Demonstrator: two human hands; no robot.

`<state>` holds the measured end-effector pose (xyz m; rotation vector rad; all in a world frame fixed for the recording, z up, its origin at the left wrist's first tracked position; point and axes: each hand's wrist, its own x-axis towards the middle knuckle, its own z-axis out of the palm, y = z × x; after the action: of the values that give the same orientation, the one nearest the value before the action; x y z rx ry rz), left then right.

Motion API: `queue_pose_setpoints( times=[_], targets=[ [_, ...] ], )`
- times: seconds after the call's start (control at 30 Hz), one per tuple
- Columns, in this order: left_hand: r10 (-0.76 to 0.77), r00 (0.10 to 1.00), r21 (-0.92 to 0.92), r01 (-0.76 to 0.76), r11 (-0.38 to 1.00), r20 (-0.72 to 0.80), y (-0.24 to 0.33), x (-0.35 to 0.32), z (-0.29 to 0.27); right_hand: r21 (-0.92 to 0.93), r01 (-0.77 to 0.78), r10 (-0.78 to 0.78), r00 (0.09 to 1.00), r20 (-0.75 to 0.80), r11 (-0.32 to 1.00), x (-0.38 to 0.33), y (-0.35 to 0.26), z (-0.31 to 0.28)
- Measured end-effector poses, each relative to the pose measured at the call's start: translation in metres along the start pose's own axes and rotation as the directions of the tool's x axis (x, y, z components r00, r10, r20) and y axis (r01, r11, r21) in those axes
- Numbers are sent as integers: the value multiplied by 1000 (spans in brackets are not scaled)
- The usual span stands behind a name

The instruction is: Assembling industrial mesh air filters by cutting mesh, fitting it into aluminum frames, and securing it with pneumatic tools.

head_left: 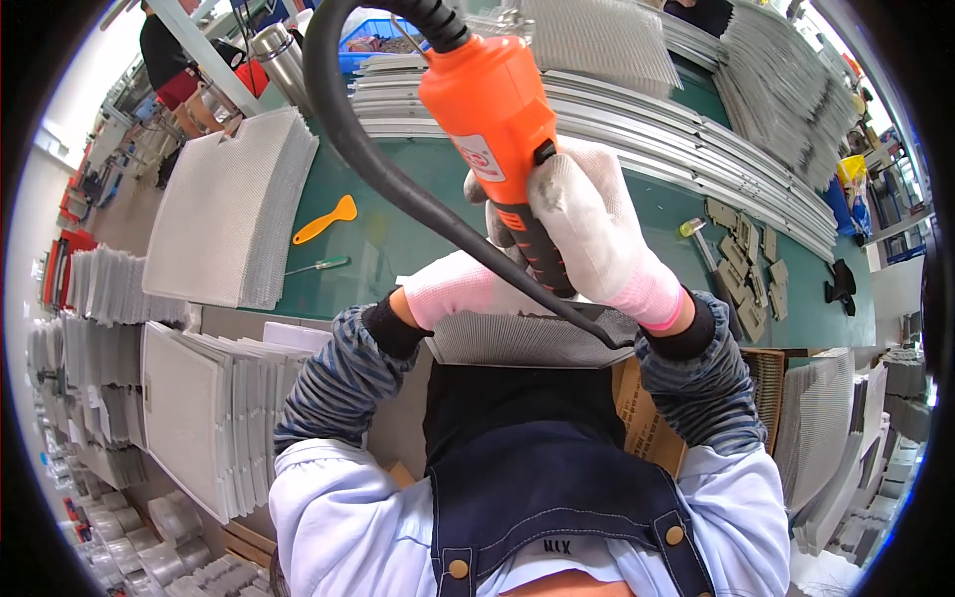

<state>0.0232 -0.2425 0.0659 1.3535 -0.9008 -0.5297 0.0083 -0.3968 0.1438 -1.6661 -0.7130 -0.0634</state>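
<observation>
My right hand (595, 214), in a white glove with a pink cuff, is closed round an orange electric screwdriver (490, 104) with a black grip. Its thick black cable (338, 129) loops down in front of my wrists. Low behind the tool lies my left hand (463, 289), gloved alike; its fingers are hidden, so I cannot tell whether they grip anything. Just below both hands a grey, finely ribbed panel (517, 340) shows at the table's near edge, partly covered. The screwdriver's tip is out of sight.
On the green table (388, 189) lie a yellow scraper (326, 219), a small screwdriver (320, 266), a hammer (702, 244) and several beige plates (751, 269). Mesh panels (229, 209) are stacked left; metal rails (637, 129) run across the back. A person (171, 60) is far left.
</observation>
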Motion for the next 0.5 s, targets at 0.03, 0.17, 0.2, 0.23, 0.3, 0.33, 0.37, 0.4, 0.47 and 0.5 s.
queue_pose_setpoints(
  times=[0.03,0.17,0.2,0.23,0.3,0.33,0.37,0.4,0.47,0.5],
  targets=[
    [-65,998,-33,66,997,27,3,1,0,-52,59,-59,998,-7,997,-1,-2,-1],
    [-206,977,425,163,890,55,-5,17,7,447,-146,218,969,-115,883,-10,-1,-3],
    [97,995,614,-100,783,39,-6,18,14,406,-99,182,969,-170,908,-11,8,-7],
    [-15,994,477,66,877,-110,-6,18,20,202,-124,164,967,-194,971,-12,8,-17],
    [-238,971,571,198,796,-5,5,26,18,180,-142,197,919,-342,973,-11,-3,-23],
    [-244,970,575,195,795,8,2,26,18,357,-5,144,920,-364,934,-12,4,-25],
    [-193,980,558,181,810,-38,0,24,18,346,15,124,918,-376,938,-10,3,-30],
    [-143,986,541,166,824,-85,-2,22,19,473,63,140,914,-381,879,-9,6,-35],
    [-135,989,547,146,824,-62,0,21,20,582,77,212,886,-413,809,-11,3,-36],
    [-119,991,549,130,826,-56,1,21,19,524,51,197,892,-407,850,-13,5,-36]
  ],
)
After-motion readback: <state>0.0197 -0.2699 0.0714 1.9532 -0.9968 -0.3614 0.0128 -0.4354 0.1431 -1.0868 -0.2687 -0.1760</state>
